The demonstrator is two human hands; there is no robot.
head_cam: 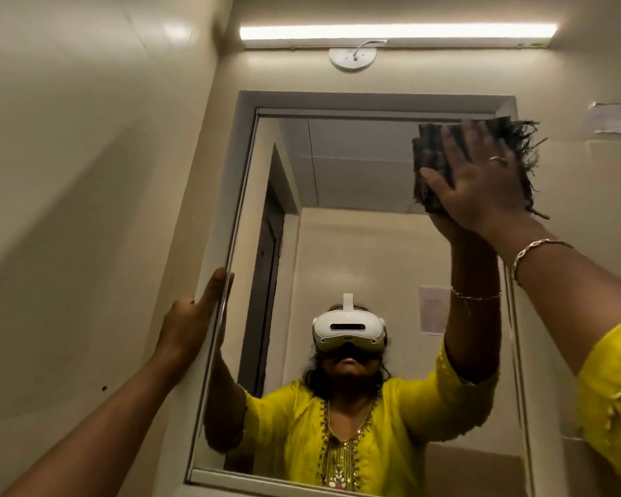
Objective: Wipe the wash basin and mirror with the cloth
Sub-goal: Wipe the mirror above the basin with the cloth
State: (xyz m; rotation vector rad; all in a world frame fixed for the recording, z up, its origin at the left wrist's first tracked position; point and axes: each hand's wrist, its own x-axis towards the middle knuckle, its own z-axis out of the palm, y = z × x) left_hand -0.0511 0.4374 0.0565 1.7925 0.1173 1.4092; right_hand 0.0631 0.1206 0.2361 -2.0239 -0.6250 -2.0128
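Wiping the mirror's (355,209) top corner
Your right hand (481,181) pins the cloth (431,145) to the glass under flat, spread fingers; your left hand (190,328), fingers straight, braces on the frame (244,145) lower down. Nothing grips the cloth, so a fast swipe may slide it free.

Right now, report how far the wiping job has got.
Done: nothing can be confirmed; the glass shows no clear wiped patch. In hand: the right hand presses the dark frayed cloth flat on the upper right corner of the grey-framed wall mirror, while the left hand rests on its left frame edge. Left: the remaining mirror glass, probably, and the wash basin, which is out of view.
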